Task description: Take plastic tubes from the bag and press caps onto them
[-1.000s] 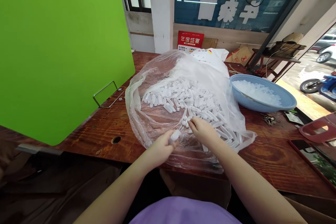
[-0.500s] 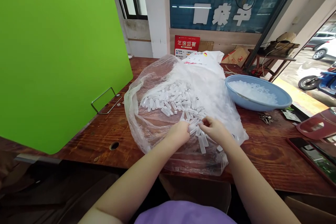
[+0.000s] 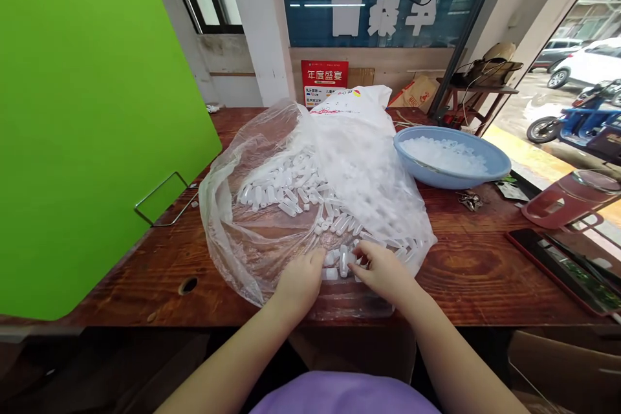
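Many small frosted-white plastic tubes (image 3: pixel 288 182) lie heaped in and spilling from a large clear plastic bag (image 3: pixel 218 233) on the table. Close to the front edge, my left hand (image 3: pixel 301 278) rests on the bag film beside a few loose pieces; its fingers are mostly hidden behind the hand. My right hand (image 3: pixel 382 270) sits opposite, thumb and forefinger bent and apart at the right side of these pieces. Between the hands one tube (image 3: pixel 343 261) points away from me, with a short white piece (image 3: pixel 330 274) to its left.
A blue basin (image 3: pixel 436 176) of translucent white pieces stands at the right. Beyond my right arm are a phone (image 3: pixel 548 265), a pink-framed cup (image 3: pixel 557 204) and keys (image 3: pixel 469 200). A green board (image 3: pixel 97 129) rises at the left, with a wire handle (image 3: pixel 165 204) by it.
My view has turned a little to the right. Both hands have come nearer to me and moved apart, leaving several pieces between them at the front of the bag.
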The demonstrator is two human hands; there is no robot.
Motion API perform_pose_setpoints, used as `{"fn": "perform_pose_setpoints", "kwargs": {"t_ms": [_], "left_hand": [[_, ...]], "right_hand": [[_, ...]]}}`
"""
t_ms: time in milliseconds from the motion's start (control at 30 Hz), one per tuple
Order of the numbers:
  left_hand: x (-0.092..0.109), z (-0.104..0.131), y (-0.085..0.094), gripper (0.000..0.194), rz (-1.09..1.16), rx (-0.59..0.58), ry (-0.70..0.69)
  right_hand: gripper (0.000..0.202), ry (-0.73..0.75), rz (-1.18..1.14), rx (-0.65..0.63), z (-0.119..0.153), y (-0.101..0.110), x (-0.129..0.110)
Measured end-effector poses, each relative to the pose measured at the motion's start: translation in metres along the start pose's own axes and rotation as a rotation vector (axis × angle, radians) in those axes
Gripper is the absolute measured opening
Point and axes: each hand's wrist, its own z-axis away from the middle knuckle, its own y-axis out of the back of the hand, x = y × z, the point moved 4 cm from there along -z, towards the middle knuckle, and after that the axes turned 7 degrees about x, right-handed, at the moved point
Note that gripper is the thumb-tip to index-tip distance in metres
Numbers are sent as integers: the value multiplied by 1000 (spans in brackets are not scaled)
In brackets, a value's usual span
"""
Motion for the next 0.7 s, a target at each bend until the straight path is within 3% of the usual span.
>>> {"fn": "perform_pose_setpoints", "kwargs": {"t_ms": [167, 267, 367, 467, 600, 700], "left_hand": [[-8, 26, 6, 62, 150, 28, -115], [-15, 33, 9, 64, 276, 51, -134], [-20, 36, 7, 61, 335, 47, -120], [-22, 39, 8, 61, 365, 109, -177], [-21, 46, 13, 54, 321, 257, -328], [-23, 49, 18, 49, 359, 303, -318]], "right_hand": [[9, 217, 15, -63, 5, -4, -25], [10, 363, 35, -116, 10, -4, -34], [12, 388, -15, -171, 12, -4, -35], [11, 325, -136, -177, 12, -5, -33], [20, 33, -330, -159, 13, -14, -27], [27, -123, -538, -133, 18, -24, -25]]}}
